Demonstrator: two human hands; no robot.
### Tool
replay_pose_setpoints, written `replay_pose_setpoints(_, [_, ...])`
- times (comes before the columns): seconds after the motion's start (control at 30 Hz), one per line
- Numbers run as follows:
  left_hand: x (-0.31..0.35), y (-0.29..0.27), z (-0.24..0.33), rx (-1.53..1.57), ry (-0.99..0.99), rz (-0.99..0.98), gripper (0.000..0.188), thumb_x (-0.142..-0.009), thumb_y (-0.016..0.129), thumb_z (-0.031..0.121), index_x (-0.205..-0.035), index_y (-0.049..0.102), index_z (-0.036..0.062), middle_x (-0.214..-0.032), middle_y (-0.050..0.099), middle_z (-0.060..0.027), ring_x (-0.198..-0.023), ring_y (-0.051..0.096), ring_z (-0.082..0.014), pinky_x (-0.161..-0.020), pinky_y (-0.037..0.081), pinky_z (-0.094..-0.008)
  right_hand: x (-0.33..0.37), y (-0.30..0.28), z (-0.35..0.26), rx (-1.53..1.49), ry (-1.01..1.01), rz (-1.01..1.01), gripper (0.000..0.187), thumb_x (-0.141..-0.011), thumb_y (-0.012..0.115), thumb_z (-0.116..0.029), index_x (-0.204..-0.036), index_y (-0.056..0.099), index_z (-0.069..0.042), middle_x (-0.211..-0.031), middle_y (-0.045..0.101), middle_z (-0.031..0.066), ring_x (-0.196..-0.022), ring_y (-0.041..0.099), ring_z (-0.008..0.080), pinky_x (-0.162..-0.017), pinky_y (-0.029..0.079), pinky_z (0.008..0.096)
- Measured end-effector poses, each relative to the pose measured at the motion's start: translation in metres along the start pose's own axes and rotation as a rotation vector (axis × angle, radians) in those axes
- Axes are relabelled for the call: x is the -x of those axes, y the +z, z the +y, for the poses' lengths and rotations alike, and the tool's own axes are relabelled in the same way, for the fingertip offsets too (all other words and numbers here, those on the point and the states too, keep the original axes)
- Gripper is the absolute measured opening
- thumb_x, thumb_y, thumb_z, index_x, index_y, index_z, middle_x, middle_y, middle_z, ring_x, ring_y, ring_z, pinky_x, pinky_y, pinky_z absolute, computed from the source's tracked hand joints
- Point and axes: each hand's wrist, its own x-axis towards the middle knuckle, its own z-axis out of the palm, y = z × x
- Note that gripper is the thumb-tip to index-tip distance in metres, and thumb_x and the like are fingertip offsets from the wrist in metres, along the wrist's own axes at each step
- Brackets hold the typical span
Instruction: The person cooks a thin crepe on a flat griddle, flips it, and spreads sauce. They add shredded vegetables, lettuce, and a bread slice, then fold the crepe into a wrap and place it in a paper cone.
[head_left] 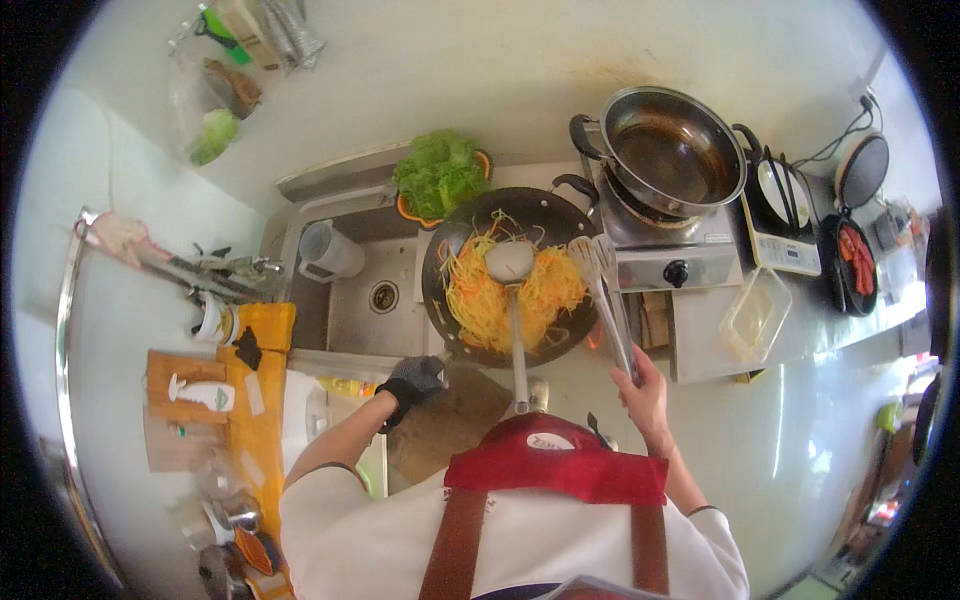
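Note:
A dark wok [468, 218] holds shredded yellow and orange strands [470, 290], perhaps potato and carrot. My left hand [415, 380], in a grey and black glove, is closed at the wok's near left edge, around its handle, most of which the glove hides. Metal tongs [615, 325] are gripped in my right hand [645, 395]; their head reaches over the wok's right rim, by the strands. A ladle [511, 262] rests in the wok, its bowl among the strands and its handle pointing toward me over the near rim.
Left of the wok is a sink [360, 325] with a pitcher [330, 252]. Lettuce [440, 175] fills an orange-rimmed basket behind. A large pot [670, 150] sits on the burner to the right. Beyond it are a kitchen scale [785, 252], a plastic container [757, 315] and a black pan [850, 265].

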Motion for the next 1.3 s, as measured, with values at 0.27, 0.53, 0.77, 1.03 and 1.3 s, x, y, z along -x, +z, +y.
replay_pose_setpoints(0.27, [-0.044, 0.014, -0.043, -0.056, 0.205, 0.196, 0.041, -0.067, 0.072, 0.034, -0.094, 0.062, 0.0053, -0.087, 0.063, -0.0182, -0.085, 0.06, -0.0367, -0.076, 0.048, -0.0426, -0.02, 0.036, 0.056, -0.037, -0.031, 0.034, 0.053, -0.08, 0.066, -0.019, -0.129, 0.049, -0.007, -0.069, 0.054, -0.0002, -0.054, 0.049, 0.0068, -0.047, 0.042, 0.0234])
replay_pose_setpoints(0.53, [-0.065, 0.049, -0.061, -0.278, 0.289, 0.121, 0.041, -0.073, 0.063, 0.039, -0.096, 0.062, 0.0052, -0.095, 0.063, -0.0156, -0.086, 0.061, -0.0327, -0.078, 0.049, -0.04, -0.075, 0.093, 0.12, 0.043, -0.126, 0.297, 0.036, -0.08, 0.067, -0.023, -0.1, 0.045, -0.003, -0.067, 0.053, 0.0073, -0.05, 0.049, 0.0166, -0.049, 0.042, 0.0311])
replay_pose_setpoints(0.77, [-0.058, 0.076, -0.059, -0.073, 0.137, 0.232, 0.032, -0.081, 0.055, 0.036, -0.094, 0.062, 0.0076, -0.087, 0.065, -0.0154, -0.081, 0.061, -0.0354, -0.073, 0.05, -0.0425, -0.104, 0.115, 0.048, 0.157, -0.492, 0.233, 0.028, -0.078, 0.067, -0.016, -0.094, 0.047, -0.003, -0.068, 0.054, 0.0086, -0.057, 0.051, 0.0189, -0.056, 0.044, 0.0312])
replay_pose_setpoints(1.03, [-0.046, 0.107, -0.03, 0.214, 0.056, 0.418, 0.023, -0.078, 0.057, 0.026, -0.071, 0.054, 0.0035, -0.071, 0.057, -0.0189, -0.069, 0.055, -0.0376, -0.064, 0.045, -0.0447, -0.308, 0.215, -0.118, 0.678, -0.624, 0.005, 0.027, -0.078, 0.063, -0.02, -0.092, 0.052, 0.001, -0.083, 0.061, 0.0192, -0.077, 0.061, 0.0341, -0.068, 0.049, 0.0436])
replay_pose_setpoints(1.3, [-0.014, 0.087, -0.012, 0.144, -0.003, 0.14, 0.032, -0.076, 0.054, 0.029, -0.1, 0.059, 0.0082, -0.096, 0.062, -0.0176, -0.087, 0.06, -0.0378, -0.077, 0.048, -0.0468, -0.351, 0.298, -0.106, 0.884, -0.295, 0.019, 0.042, -0.082, 0.061, -0.01, -0.118, 0.041, -0.002, -0.097, 0.061, 0.0185, -0.087, 0.062, 0.0307, -0.069, 0.053, 0.0403])
